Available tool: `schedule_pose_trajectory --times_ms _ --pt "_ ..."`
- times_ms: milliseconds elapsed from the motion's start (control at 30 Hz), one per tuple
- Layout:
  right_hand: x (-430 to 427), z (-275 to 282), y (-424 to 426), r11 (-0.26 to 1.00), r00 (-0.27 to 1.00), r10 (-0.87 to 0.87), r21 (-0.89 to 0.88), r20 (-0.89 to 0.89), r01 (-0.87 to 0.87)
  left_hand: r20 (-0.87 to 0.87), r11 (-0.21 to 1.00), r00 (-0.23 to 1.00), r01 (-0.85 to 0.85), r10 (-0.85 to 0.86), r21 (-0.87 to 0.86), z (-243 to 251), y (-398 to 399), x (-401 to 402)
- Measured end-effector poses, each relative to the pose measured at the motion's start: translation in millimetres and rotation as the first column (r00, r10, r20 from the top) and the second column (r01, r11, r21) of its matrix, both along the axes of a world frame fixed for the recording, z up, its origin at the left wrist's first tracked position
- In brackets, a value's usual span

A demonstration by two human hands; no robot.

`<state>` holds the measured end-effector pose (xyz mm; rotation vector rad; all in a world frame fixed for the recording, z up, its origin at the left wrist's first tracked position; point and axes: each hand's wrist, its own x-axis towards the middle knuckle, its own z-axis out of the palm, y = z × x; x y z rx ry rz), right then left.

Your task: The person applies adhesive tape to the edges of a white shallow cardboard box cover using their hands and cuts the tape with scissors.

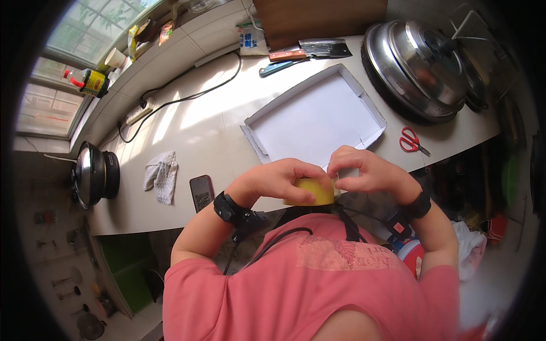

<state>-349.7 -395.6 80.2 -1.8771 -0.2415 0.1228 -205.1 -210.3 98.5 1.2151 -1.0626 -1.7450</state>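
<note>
My left hand (pixel 283 181) grips a roll of yellow adhesive tape (pixel 313 192) close to my body, at the counter's front edge. Beside it, my right hand (pixel 364 170) has thumb and forefinger curled towards the roll's right side. It seems to pinch the loose end of the tape, though that bit is small and partly hidden by the fingers. Just beyond both hands a shallow white cardboard box lid (pixel 315 115) lies with its inside facing up. One corner flap at its left stands loose. To the right of the lid are red-handled scissors (pixel 410 140).
A large steel pot with a lid (pixel 420 68) stands back right. Behind the box lid lie a cleaver (pixel 324 48) and a blue-handled knife (pixel 277 68). On the left are a cloth (pixel 162 177), a phone (pixel 201 192), a black electric pan (pixel 96 174) and a power strip (pixel 138 111) with its cable.
</note>
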Motion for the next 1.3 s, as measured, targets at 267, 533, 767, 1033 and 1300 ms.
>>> schedule_pose_trajectory --times_ms 267,533,767,1033,1300 --pt "17.3 33.2 25.6 0.967 0.990 0.074 -0.251 0.118 -0.043 0.246 0.982 0.969 0.066 -0.021 -0.176 19.3 24.9 13.1" --pt "31.9 25.4 25.4 0.908 0.982 0.058 0.418 -0.179 0.023 -0.091 0.959 0.959 -0.276 0.270 -0.062 6.5 55.2 39.7" --pt "35.3 -3.2 32.2 0.763 0.892 -0.099 0.542 -0.440 0.352 -0.779 0.665 0.517 -0.725 0.355 -0.178 -32.2 77.0 39.3" --pt "41.7 12.5 64.2 0.651 0.868 0.174 0.716 -0.465 0.253 -0.814 0.609 0.477 -0.767 0.332 -0.201 -31.6 72.4 42.4" --pt "43.0 11.0 73.5 0.641 0.859 0.088 0.689 -0.504 0.338 -0.800 0.621 0.551 -0.719 0.237 -0.312 -35.2 74.9 46.3"
